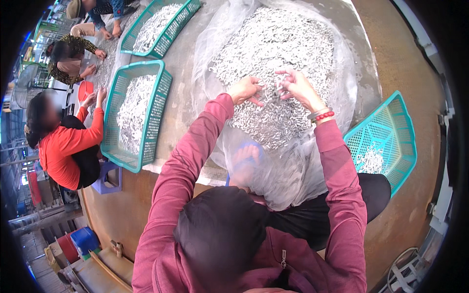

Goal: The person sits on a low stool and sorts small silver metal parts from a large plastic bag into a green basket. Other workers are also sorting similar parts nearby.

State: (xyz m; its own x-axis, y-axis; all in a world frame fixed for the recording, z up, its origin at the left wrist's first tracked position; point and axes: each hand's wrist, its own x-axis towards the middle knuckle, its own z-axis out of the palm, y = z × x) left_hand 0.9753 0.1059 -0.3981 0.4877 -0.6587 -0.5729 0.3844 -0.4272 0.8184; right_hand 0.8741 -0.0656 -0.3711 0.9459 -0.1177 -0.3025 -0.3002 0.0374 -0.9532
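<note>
A wide heap of small silvery pieces that look like tiny fish lies on a sheer white net in front of me. Over the middle of the heap is my left hand, its thumb and fingers apart, with nothing visible in it. My right hand, a red beaded bracelet on its wrist, faces it a short way off. Its fingers are bent together around something small and pale that I cannot make out. The net's near part bunches up between my legs.
To my right stands a teal plastic basket with a few silvery pieces. Two fuller teal baskets stand on the left. Beyond them a person in orange and other people crouch by more pieces, near a red bowl.
</note>
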